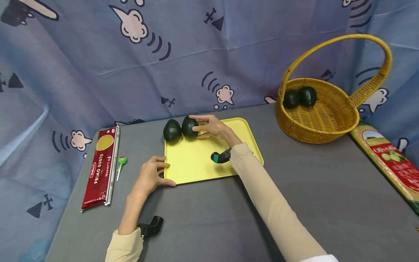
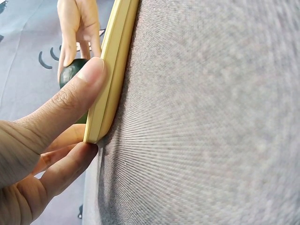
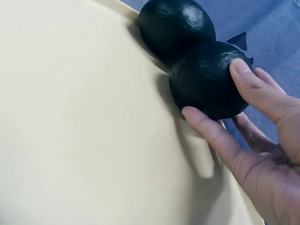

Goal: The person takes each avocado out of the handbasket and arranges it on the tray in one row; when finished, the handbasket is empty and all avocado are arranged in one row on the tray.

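A yellow tray (image 1: 196,163) lies on the grey table. Two dark green avocados sit side by side at its back left: the left avocado (image 1: 172,131) is in the corner, and the right avocado (image 1: 188,128) is beside it. My right hand (image 1: 211,127) holds that right avocado, with thumb and fingers on its sides, as the right wrist view shows (image 3: 206,82). At the tray's front left corner, my left hand (image 1: 151,174) grips the rim, its thumb (image 2: 70,96) along one edge and fingers round the corner.
A yellow wicker basket (image 1: 314,136) with a tall handle stands at the back right, holding two avocados (image 1: 308,96). A long red and yellow packet (image 1: 389,156) lies beside it. Left are a red spaghetti packet (image 1: 100,165) and a green lollipop (image 1: 122,161). A blue patterned cloth (image 1: 196,43) hangs behind.
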The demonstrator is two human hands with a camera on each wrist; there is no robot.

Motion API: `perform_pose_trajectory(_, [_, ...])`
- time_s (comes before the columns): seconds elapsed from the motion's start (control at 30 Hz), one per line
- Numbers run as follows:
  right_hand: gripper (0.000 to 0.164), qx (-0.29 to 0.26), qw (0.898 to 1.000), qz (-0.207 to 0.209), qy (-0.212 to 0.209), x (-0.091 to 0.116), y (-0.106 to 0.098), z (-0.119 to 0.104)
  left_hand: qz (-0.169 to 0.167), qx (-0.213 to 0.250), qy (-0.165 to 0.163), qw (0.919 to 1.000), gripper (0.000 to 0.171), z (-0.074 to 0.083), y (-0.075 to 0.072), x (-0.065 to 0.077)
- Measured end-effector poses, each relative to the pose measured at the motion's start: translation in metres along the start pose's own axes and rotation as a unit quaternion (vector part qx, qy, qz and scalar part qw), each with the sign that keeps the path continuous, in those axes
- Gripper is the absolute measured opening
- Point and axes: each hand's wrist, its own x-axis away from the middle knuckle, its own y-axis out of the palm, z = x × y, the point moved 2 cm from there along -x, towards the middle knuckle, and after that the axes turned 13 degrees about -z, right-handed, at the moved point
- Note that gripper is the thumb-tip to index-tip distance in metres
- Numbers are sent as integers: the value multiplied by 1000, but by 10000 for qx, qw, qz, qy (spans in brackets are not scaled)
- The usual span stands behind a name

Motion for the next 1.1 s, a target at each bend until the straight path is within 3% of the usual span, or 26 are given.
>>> perform_pose_trajectory(0.8, [61, -37, 9997, 124, 228, 2, -5, 0, 25, 43, 50, 10000, 62, -1, 0, 2])
perform_pose_trajectory(1.1, [58, 3, 9998, -103, 177, 1, -1, 3, 11, -3, 71, 10000, 61, 0, 0, 0])
